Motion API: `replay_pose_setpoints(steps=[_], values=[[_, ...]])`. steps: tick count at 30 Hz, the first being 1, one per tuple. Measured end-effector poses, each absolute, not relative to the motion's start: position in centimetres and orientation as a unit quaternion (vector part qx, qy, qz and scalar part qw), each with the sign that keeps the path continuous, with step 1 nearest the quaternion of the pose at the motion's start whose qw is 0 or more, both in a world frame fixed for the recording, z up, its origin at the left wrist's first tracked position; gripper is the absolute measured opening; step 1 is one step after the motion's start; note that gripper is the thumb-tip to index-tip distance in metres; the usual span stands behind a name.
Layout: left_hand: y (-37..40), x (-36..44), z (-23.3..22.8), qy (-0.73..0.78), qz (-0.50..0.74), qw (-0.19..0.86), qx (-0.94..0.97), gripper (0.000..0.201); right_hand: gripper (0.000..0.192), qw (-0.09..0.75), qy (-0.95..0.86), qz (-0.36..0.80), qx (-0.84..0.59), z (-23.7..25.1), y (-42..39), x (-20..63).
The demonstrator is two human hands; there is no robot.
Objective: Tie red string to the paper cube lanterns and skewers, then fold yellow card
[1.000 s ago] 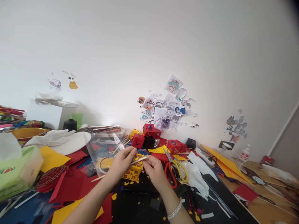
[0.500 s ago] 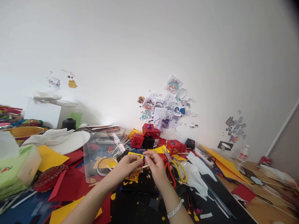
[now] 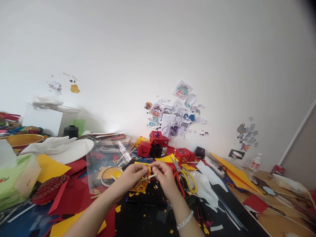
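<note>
My left hand [image 3: 136,174] and my right hand [image 3: 163,174] meet over the middle of the table, fingertips close together in a pinch. Between them shows a bit of red string [image 3: 149,170], with the fingers of both hands closed on it. A thin pale wooden stick [image 3: 152,176] runs just below the fingertips, its far part hidden by my left hand. Under the hands lies a yellow cut-out paper piece [image 3: 138,187] on the black surface. Red-handled scissors [image 3: 179,184] and yellow-handled scissors [image 3: 191,182] lie right of my right hand.
Red and black paper cubes [image 3: 156,137] are stacked by the wall. A roll of tape [image 3: 108,176] and red paper [image 3: 71,194] lie left. A dark marker [image 3: 145,201] lies in front. A crumpled white tissue [image 3: 204,187] and a black tablet-like slab [image 3: 229,204] are right.
Both hands stay close together with small finger movements; more red string shows between the fingertips. The view has shifted slightly, so the scene sits a little further left.
</note>
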State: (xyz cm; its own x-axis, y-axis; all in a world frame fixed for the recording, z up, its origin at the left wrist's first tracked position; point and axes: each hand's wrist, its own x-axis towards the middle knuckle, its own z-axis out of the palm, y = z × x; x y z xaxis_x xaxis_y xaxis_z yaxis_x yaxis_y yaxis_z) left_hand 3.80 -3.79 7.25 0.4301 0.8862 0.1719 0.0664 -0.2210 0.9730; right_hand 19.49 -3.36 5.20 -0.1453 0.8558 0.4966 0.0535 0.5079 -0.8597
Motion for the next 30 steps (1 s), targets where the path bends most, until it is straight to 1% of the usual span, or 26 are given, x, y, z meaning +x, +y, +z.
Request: replay_pose_setpoints(steps=[6,9,13,19,25,30], values=[[-3.4,4.2,7.0,0.364,0.412,0.482,0.682,0.043,0.027,0.518,-0.660,0.426,-0.338,5.2,-3.0,19.5],[-3.2,4.6,6.9,0.371,0.414,0.470,0.685,0.046,0.028,0.525,-0.645,0.440,-0.338,5.2,-2.9,19.4],[-3.1,4.7,6.6,0.383,0.412,0.467,0.682,0.044,0.026,0.538,-0.633,0.443,-0.337,5.0,-2.7,19.2],[-3.1,4.6,6.7,0.379,0.403,0.491,0.673,0.045,0.028,0.529,-0.630,0.456,-0.339,4.9,-2.6,19.2],[-3.0,4.8,6.6,0.373,0.410,0.464,0.691,0.044,0.029,0.536,-0.616,0.482,-0.318,4.8,-2.6,19.1],[-3.1,4.8,6.6,0.374,0.401,0.444,0.709,0.041,0.029,0.546,-0.615,0.474,-0.314,4.8,-2.4,19.1]])
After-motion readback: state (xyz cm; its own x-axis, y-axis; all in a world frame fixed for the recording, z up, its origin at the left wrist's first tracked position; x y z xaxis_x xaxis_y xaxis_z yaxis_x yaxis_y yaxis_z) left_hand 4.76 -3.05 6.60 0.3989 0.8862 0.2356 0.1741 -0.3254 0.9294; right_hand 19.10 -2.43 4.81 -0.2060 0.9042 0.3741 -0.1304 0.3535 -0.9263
